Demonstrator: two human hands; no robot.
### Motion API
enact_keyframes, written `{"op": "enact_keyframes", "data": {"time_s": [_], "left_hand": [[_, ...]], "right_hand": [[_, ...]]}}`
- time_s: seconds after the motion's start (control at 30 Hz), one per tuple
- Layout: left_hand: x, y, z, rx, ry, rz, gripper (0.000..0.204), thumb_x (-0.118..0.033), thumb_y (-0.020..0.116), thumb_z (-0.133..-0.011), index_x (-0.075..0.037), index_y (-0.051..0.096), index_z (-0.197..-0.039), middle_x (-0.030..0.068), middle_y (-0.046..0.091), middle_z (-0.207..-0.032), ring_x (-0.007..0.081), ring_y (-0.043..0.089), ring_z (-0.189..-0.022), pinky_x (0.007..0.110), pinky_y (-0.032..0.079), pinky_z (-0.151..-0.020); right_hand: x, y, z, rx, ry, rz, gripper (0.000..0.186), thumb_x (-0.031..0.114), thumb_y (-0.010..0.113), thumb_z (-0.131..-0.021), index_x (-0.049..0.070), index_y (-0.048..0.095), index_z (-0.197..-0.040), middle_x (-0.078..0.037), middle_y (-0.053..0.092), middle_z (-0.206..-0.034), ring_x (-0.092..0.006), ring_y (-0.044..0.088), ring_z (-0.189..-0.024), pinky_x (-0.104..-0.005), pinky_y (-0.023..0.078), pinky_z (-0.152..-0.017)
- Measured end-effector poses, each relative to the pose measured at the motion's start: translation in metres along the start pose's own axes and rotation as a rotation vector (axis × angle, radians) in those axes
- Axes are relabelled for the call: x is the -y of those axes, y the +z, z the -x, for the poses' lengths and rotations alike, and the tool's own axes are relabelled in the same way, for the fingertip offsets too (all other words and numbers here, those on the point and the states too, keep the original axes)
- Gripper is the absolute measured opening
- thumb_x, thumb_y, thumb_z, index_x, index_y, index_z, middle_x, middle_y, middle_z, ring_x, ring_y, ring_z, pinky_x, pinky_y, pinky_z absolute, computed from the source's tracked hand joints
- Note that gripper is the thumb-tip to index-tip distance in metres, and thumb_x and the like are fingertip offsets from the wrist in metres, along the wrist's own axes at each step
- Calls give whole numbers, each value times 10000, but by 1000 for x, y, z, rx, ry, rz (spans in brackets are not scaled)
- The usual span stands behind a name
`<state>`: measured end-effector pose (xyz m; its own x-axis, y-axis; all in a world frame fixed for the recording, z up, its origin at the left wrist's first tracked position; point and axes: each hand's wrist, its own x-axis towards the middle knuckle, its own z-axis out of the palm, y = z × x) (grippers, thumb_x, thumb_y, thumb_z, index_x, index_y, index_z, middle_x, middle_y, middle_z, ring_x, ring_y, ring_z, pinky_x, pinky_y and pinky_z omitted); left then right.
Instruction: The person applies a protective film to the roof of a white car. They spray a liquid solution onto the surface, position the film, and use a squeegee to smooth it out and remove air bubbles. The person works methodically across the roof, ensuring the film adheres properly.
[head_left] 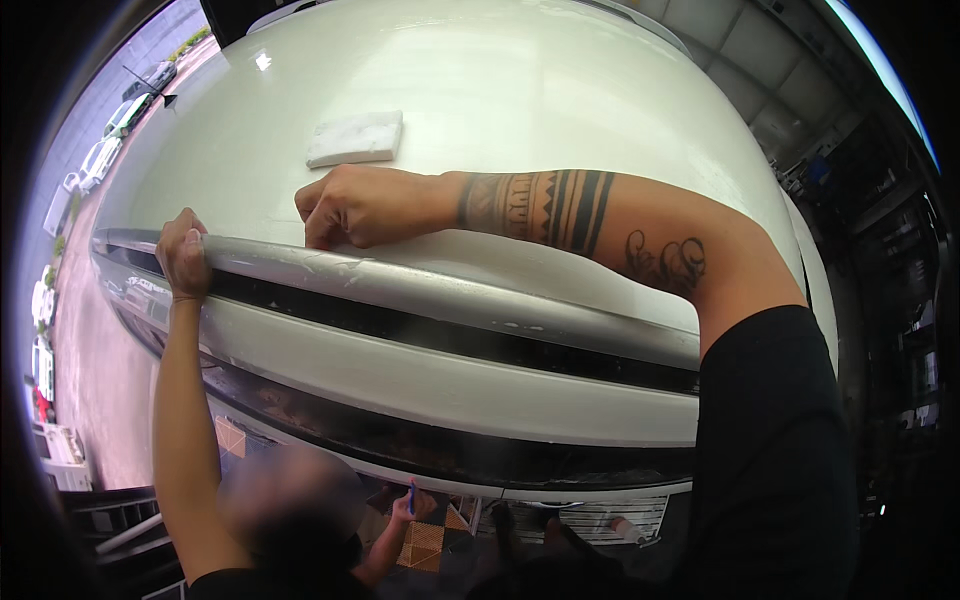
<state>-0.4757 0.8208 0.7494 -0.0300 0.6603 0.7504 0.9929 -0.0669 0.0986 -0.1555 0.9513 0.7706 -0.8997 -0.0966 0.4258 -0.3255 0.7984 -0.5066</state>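
My right hand (365, 207) reaches in from the right, with tattooed bands across the forearm. It is closed, its fingers curled down at the edge of a white car roof (480, 110), just above a silver roof rail (480, 302). Whatever the fingertips pinch or press is hidden. Just beyond the knuckles lies a white, marbled block (356, 138), flat on the roof. My left hand is out of view. At the left, a hand (184, 255), seemingly a co-worker's, grips the rail's end.
The co-worker's blurred head (290, 500) is low at the left, beside the car. That person's other hand (415, 505) holds a thin blue object. Dark side windows (450, 450) run below the rail. An antenna (168, 100) sticks up at the far left of the roof.
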Motion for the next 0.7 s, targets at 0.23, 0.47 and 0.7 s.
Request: {"op": "enact_keyframes", "data": {"time_s": [0.23, 0.47, 0.7], "left_hand": [[-3, -5, -2, 174, -49, 52, 341, -300, 344, -849, 7, 442, -736, 219, 460, -671, 381, 473, -653, 453, 364, -627], [-117, 20, -76, 1191, -474, -304, 605, -470, 321, -922, -25, 591, -1230, 244, 565, -1275, 378, 547, -1149, 427, 380, -994], [-376, 72, -67, 1202, -515, -361, 820, -667, 191, -933, -29, 592, -1256, 221, 576, -1268, 358, 534, -1206, 475, 411, -1020]], "right_hand": [[112, -59, 216, 22, 474, 81, 113, -18, 678, -792, 46, 729, -870, -52, 593, -768, -176, 582, -693, -308, 471, -635], [200, -79, 406, -321, 945, 61, 114, -15, 689, -778, 48, 750, -849, -29, 593, -740, -126, 537, -679, -257, 447, -661], [222, -61, 464, -701, 1160, 10, 126, 58, 691, -795, -19, 724, -889, -66, 652, -726, -103, 552, -642, -255, 447, -632]]}}
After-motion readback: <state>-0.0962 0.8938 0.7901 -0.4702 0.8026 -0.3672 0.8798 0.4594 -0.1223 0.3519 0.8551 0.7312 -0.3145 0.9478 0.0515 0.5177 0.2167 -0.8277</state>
